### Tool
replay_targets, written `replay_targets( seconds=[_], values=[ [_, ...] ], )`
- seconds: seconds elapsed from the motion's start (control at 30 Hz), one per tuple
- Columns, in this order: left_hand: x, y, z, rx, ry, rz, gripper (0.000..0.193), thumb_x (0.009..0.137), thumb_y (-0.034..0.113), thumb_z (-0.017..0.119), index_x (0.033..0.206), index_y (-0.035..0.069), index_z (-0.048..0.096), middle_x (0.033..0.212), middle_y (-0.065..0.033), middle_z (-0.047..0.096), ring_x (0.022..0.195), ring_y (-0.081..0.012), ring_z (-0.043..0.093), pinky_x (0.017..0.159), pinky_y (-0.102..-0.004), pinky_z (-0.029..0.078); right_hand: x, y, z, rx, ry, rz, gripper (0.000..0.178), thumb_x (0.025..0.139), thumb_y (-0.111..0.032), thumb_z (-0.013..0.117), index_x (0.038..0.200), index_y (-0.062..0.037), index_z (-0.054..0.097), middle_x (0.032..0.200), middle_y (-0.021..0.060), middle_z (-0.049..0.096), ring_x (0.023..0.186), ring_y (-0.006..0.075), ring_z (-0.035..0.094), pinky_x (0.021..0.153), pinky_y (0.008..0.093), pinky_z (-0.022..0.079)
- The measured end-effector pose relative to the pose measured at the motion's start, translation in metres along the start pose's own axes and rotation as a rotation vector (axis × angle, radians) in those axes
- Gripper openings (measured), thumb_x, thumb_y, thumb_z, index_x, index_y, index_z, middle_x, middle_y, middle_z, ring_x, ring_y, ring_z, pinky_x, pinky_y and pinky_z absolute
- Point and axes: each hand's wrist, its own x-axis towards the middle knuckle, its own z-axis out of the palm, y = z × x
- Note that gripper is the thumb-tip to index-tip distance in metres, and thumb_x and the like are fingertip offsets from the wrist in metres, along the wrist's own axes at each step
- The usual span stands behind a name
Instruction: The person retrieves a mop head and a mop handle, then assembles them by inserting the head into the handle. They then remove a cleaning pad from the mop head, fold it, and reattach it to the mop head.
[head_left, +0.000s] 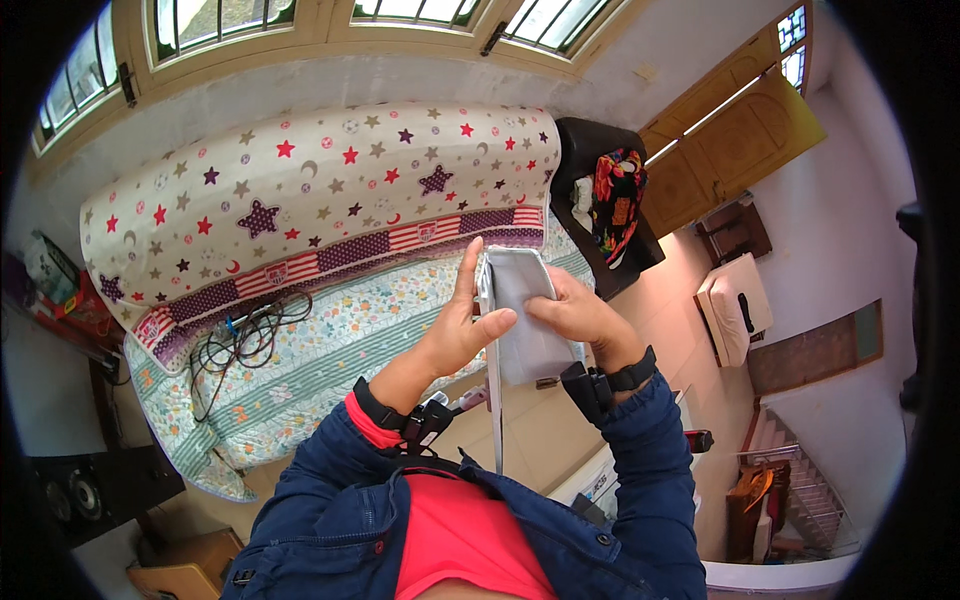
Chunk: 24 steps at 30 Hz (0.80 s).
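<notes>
A flat silver-grey purse (528, 345), with a thin pale strap (496, 425) hanging from its left side, is held up in front of my chest. My left hand (452, 338) is at its left edge, fingers pointing up along the side and thumb across toward the front. On the right side, my right hand (590, 318) grips the purse, its thumb pressed on the grey face and its other fingers mostly hidden behind. Whether anything is inside the purse cannot be seen.
Beyond my hands stands a sofa draped with a star-patterned cover (330, 180) and a floral one. A coiled dark cable (245, 345) lies on its seat. Colourful cloth (617, 200) hangs over the dark armrest. A black speaker (100, 490) is at left, stairs (800, 490) at right.
</notes>
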Motion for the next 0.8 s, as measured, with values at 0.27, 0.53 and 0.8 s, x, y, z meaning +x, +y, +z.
replay_targets(
  seconds=[0.27,0.53,0.8],
  values=[
    [-0.004,0.006,0.007,0.134,0.025,0.013,0.118,0.084,0.047,0.077,0.160,0.015,-0.008,0.145,-0.0242,0.044,0.116,-0.0302,0.059,0.094,-0.0395,0.051,0.005,0.001,0.020,-0.436,0.138,-0.366,0.067,0.078,-0.002,0.050,0.144,0.0005,0.043,0.117,0.0184,0.062,0.108,0.0258,0.060,0.098,0.0360,0.046],
    [-0.007,0.011,0.012,0.143,0.041,-0.074,0.121,0.081,0.060,0.075,0.158,0.010,-0.004,0.139,-0.0201,0.047,0.127,-0.0287,0.050,0.107,-0.0389,0.039,-0.002,-0.029,0.002,-0.220,-0.088,-0.074,0.069,0.076,0.000,0.049,0.145,-0.0029,0.043,0.115,0.0174,0.064,0.104,0.0258,0.061,0.096,0.0350,0.047],
    [-0.007,0.006,0.008,0.047,0.013,-0.097,0.108,0.081,0.057,0.076,0.153,0.015,0.007,0.123,-0.0146,0.053,0.109,-0.0220,0.055,0.093,-0.0369,0.047,-0.007,-0.026,-0.005,-0.246,-0.084,-0.073,0.062,0.078,-0.004,0.050,0.139,-0.0029,0.048,0.112,0.0143,0.065,0.098,0.0249,0.062,0.090,0.0371,0.049]
  ],
)
